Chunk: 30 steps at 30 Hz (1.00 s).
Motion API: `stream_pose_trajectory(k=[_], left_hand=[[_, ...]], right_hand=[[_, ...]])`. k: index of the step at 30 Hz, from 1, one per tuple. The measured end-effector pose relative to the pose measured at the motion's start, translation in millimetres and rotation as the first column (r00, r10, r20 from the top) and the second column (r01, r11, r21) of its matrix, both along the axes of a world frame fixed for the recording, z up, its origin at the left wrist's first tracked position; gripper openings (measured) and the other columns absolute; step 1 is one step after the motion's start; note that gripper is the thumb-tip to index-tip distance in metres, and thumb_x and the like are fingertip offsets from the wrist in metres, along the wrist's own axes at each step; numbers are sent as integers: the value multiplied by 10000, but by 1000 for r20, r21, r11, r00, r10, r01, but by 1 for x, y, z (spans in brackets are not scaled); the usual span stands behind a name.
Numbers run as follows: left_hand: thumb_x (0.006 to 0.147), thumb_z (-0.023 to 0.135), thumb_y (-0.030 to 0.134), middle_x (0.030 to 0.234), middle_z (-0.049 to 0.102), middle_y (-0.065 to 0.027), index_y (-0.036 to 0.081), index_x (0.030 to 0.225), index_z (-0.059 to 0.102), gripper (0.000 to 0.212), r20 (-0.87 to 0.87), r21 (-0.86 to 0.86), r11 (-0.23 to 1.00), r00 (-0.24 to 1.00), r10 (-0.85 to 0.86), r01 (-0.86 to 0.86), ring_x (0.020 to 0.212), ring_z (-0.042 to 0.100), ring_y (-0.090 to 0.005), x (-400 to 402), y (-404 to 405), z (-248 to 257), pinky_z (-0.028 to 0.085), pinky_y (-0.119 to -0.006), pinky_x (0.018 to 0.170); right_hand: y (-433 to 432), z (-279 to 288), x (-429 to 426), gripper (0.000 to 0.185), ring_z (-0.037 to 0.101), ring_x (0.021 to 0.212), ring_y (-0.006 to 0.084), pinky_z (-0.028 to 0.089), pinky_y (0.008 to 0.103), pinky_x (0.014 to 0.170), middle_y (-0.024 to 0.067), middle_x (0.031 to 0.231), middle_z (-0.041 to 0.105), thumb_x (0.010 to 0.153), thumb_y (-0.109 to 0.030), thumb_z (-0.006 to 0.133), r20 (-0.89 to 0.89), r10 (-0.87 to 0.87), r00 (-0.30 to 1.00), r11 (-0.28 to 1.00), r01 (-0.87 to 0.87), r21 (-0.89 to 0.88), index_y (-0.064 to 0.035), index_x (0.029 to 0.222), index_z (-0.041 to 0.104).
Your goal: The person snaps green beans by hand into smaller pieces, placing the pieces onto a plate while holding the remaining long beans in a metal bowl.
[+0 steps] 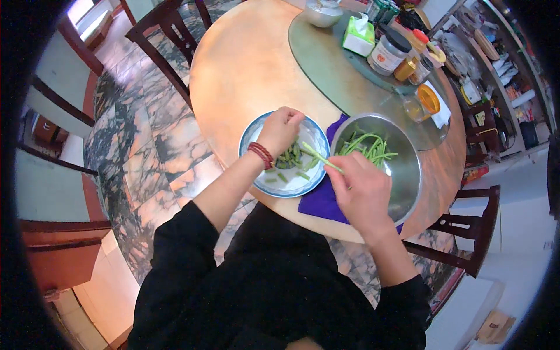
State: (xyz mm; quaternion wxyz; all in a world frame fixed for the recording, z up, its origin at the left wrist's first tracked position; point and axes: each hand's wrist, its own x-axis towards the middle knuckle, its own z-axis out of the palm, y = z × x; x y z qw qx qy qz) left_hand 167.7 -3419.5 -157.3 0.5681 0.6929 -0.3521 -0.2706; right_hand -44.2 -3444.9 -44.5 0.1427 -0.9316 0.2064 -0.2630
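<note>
My right hand [365,188] grips a long green bean [321,156], whose free end reaches left over a white plate with a blue rim [302,191]. Above the plate's upper part is my left hand [282,131], its fingers bent together; whether a piece is between them cannot be told. Short cut pieces of green bean [291,155] lie on the plate beneath it. Beside the plate, to the right, stands a steel bowl [400,188] holding a bunch of whole long green beans [369,146]. A purple cloth [321,201] lies partly under the bowl.
The round table [245,57] bears a glass turntable [313,65] with a tissue box [358,37], a dark-lidded jar [389,52], a metal bowl [323,15] and other jars. An orange-lidded jar [422,104] stands behind the steel bowl. Wooden chairs [170,33] are around the table.
</note>
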Motion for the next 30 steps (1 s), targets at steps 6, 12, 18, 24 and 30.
stream_pose_trajectory(k=[6, 12, 18, 24, 30], left_hand=[[1022, 477, 343, 689, 498, 47, 70, 1066, 632, 318, -485, 41, 864, 766, -422, 502, 569, 439, -37, -9, 23, 52, 389, -188, 527], [1009, 518, 315, 692, 485, 60, 98, 1072, 637, 255, -583, -80, 866, 682, -442, 494, 558, 400, -23, -8, 26, 41, 342, -182, 507], [933, 569, 201, 892, 695, -201, 0, 991, 647, 223, 162, -48, 990, 977, 138, -132, 756, 683, -290, -25, 12, 11, 525, -390, 675], [965, 528, 282, 764, 636, -94, 32, 1017, 637, 278, -267, 47, 992, 958, -101, 117, 622, 605, -181, -5, 19, 1, 500, -316, 597], [987, 516, 342, 679, 495, 38, 70, 1088, 610, 306, -656, -126, 870, 618, -433, 476, 536, 414, -26, -13, 31, 38, 384, -188, 502]], right_hand=[[-41, -17, 8, 135, 580, 630, 181, 438, 296, 558, 76, 751, 579, 826, -145, 731, -6, 24, 1000, 925, -20, 380, -58, 923, 698], [-39, -25, 19, 135, 589, 656, 162, 460, 268, 585, 70, 766, 609, 817, -128, 741, 114, -31, 993, 849, -34, 527, -34, 903, 695], [2, -15, 27, 128, 637, 720, 301, 499, 407, 599, 96, 801, 604, 792, -118, 726, -37, 6, 999, 999, -4, 51, -75, 859, 625], [-9, -13, 33, 125, 578, 640, 210, 448, 322, 563, 75, 762, 582, 791, -87, 739, 21, 17, 1000, 973, -21, 229, -41, 873, 656], [-42, -36, 24, 123, 514, 637, 78, 393, 228, 563, 11, 744, 570, 798, -65, 755, 95, 39, 995, 889, -78, 451, -7, 885, 690]])
